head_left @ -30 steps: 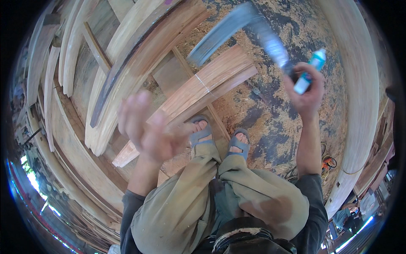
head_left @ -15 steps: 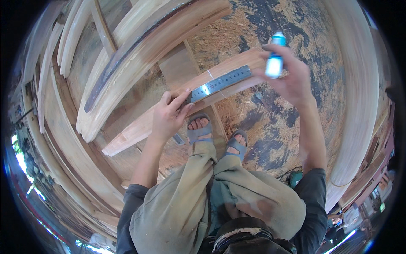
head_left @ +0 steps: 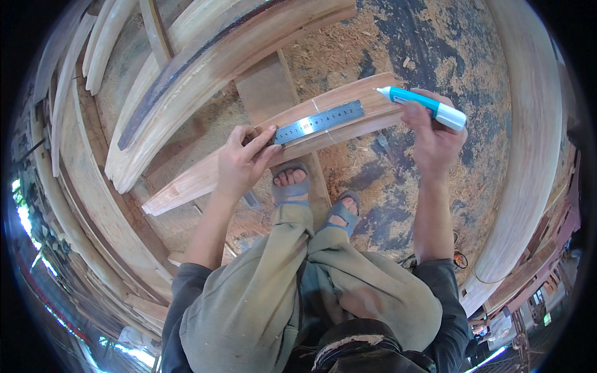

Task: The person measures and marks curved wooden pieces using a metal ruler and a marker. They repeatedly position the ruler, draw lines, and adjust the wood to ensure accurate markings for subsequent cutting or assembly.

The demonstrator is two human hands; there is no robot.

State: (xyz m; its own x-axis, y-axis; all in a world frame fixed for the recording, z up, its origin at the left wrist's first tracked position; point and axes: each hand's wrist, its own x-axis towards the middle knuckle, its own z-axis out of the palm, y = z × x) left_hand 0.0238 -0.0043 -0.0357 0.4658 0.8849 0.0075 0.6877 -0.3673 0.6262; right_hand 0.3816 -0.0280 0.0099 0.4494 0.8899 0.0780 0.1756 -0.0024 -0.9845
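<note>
A curved, tapering piece of pale reddish wood lies slantwise in front of my feet. On its upper face rests a steel ruler, running along its length. My left hand grips the ruler's left end between thumb and fingers, against the wood. My right hand holds a teal-and-white correction pen near the wood's right end. The pen's fine white tip points left, over the wood; whether it touches, I cannot tell. Thin white lines cross the wood on both sides of the ruler.
Larger curved timbers lie at the upper left, with more long pieces beyond. A thick pale beam bends along the right side. Wood shavings cover the dark-stained floor. A flat board lies beneath the wood. Cables sit by my right elbow.
My right hand has drawn slightly right and nearer to me. The correction pen has swung from nearly upright to slanting, its tip now toward the wood. My left hand stays on the ruler.
</note>
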